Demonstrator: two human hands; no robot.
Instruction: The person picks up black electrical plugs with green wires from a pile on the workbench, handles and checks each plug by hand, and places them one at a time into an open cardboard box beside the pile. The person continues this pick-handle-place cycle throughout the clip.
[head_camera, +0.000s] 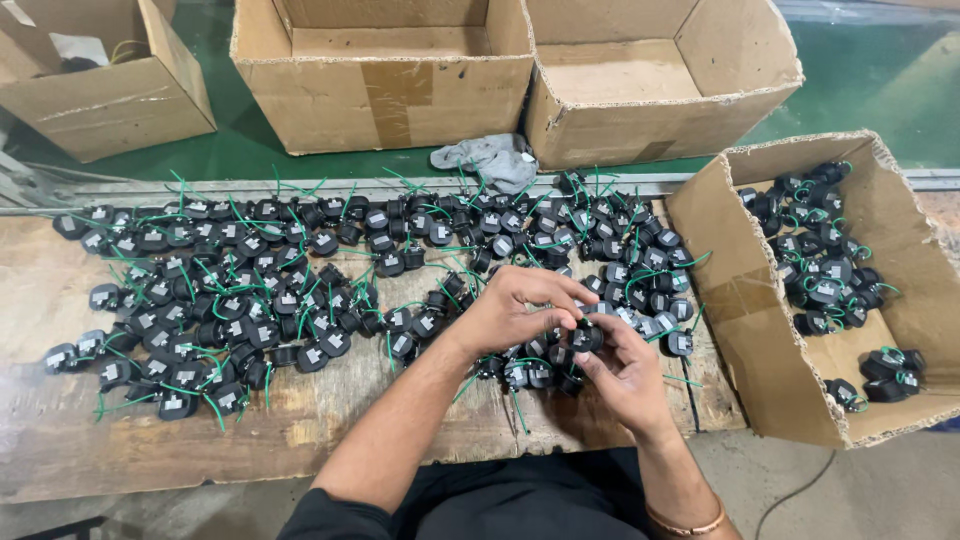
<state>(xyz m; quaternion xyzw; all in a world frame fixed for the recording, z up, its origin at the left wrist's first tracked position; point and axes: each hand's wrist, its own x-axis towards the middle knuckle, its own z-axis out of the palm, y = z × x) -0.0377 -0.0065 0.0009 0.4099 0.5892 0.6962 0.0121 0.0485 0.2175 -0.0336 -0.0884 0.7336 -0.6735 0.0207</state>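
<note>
- Nearest me, my right hand (622, 372) pinches a small black round part (586, 337) at its fingertips.
- My left hand (515, 308) closes on it from above-left, over the wooden bench (300, 430).

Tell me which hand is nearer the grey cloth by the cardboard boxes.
Left. The left hand lies almost straight below the grey cloth, with black parts between them. The right hand sits lower and further right, so it is farther away.
</note>
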